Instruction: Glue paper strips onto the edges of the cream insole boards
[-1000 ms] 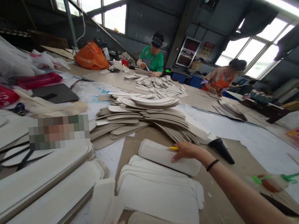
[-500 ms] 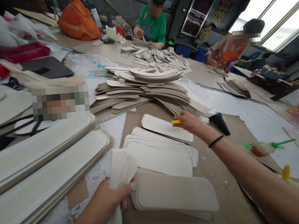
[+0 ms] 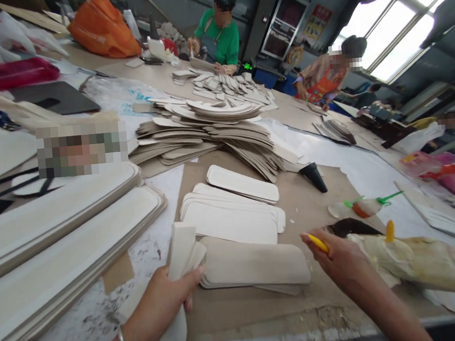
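My left hand (image 3: pixel 170 289), wearing a silver bangle, is closed around several pale, flexible strips (image 3: pixel 183 246). Its thumb lies at the left end of a pile of beige rounded panels (image 3: pixel 255 261). Behind that pile are overlapping white panels (image 3: pixel 229 218) and, farther off, a small stack of white rounded pieces (image 3: pixel 242 184). My right hand (image 3: pixel 341 261) grips a short yellow-handled tool (image 3: pixel 319 243), whose working end I cannot make out. This hand is right of the beige pile, beside a glue-smeared pale container (image 3: pixel 430 261) with another yellow handle (image 3: pixel 390 230) upright at it.
Long panel stacks (image 3: pixel 76 258) lie on the left. A large heap of curved pieces (image 3: pixel 216 129) is behind the work. A black cone (image 3: pixel 313 178) and bottles with green nozzles (image 3: pixel 368 207) are at right. Two people (image 3: pixel 218 38) (image 3: pixel 328 74) work across the table.
My right hand has come away from the small white stack, moving nearer and to the right with the yellow tool. My left hand keeps its hold on the strips. The view has shifted slightly right.
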`<control>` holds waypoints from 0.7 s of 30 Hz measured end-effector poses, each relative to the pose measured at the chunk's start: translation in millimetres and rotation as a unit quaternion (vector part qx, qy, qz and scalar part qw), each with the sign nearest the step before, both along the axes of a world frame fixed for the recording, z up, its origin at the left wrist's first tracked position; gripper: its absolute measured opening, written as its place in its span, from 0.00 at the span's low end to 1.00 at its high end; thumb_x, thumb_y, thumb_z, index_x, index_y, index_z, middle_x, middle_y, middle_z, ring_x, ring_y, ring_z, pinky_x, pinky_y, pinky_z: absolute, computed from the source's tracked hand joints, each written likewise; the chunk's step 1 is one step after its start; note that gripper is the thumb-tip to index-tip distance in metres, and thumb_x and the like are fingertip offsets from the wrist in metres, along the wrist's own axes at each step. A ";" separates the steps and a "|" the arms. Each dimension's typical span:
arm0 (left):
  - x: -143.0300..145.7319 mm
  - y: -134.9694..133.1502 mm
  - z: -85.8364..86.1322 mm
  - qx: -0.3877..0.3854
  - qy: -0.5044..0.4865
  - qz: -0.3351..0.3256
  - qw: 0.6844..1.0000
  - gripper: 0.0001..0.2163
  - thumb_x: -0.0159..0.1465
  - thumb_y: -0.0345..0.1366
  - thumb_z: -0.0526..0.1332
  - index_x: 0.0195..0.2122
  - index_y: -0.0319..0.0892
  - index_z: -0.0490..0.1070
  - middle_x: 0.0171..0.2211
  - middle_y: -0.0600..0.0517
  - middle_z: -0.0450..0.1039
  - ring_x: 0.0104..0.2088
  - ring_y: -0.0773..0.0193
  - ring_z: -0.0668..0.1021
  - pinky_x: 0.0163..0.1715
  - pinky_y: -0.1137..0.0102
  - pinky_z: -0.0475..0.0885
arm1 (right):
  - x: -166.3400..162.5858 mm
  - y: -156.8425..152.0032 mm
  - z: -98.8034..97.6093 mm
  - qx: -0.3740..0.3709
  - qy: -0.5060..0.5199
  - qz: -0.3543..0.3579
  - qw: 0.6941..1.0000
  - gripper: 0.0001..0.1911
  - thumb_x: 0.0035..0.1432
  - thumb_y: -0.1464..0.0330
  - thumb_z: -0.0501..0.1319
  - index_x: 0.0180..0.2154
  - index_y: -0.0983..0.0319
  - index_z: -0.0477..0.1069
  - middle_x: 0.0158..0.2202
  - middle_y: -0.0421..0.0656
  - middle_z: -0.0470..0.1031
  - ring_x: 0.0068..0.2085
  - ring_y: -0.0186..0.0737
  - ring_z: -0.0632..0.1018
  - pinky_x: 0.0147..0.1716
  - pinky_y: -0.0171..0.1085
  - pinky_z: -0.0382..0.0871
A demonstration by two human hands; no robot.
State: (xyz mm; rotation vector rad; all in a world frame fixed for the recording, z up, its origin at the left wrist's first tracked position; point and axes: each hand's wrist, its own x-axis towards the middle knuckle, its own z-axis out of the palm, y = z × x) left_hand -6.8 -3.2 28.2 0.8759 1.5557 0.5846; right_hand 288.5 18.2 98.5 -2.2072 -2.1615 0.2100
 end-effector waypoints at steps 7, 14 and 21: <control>-2.4 4.8 -0.6 0.035 -0.059 0.023 0.997 0.19 0.46 0.52 0.60 0.10 0.43 0.61 0.10 0.54 0.64 0.16 0.65 0.66 0.23 0.70 0.60 | 23.3 -26.9 -59.3 -0.102 0.096 -0.094 0.986 0.16 0.55 0.57 0.51 0.33 0.63 0.67 0.35 0.50 0.71 0.38 0.49 0.72 0.38 0.43 0.63; -1.6 17.9 -12.5 0.020 -0.094 -0.002 0.995 0.18 0.42 0.48 0.64 0.08 0.41 0.62 0.07 0.52 0.64 0.11 0.67 0.65 0.17 0.72 0.60 | 22.1 -14.9 -72.0 -0.141 0.183 -0.119 0.966 0.15 0.44 0.60 0.62 0.27 0.61 0.60 0.25 0.39 0.67 0.28 0.38 0.71 0.27 0.34 0.63; -4.0 16.6 -14.9 0.008 -0.115 -0.001 0.993 0.19 0.41 0.48 0.66 0.09 0.40 0.62 0.07 0.53 0.63 0.11 0.67 0.65 0.16 0.72 0.60 | 22.0 -17.6 -70.7 -0.144 0.211 -0.137 0.957 0.22 0.38 0.62 0.66 0.35 0.64 0.62 0.28 0.40 0.68 0.30 0.39 0.71 0.27 0.34 0.63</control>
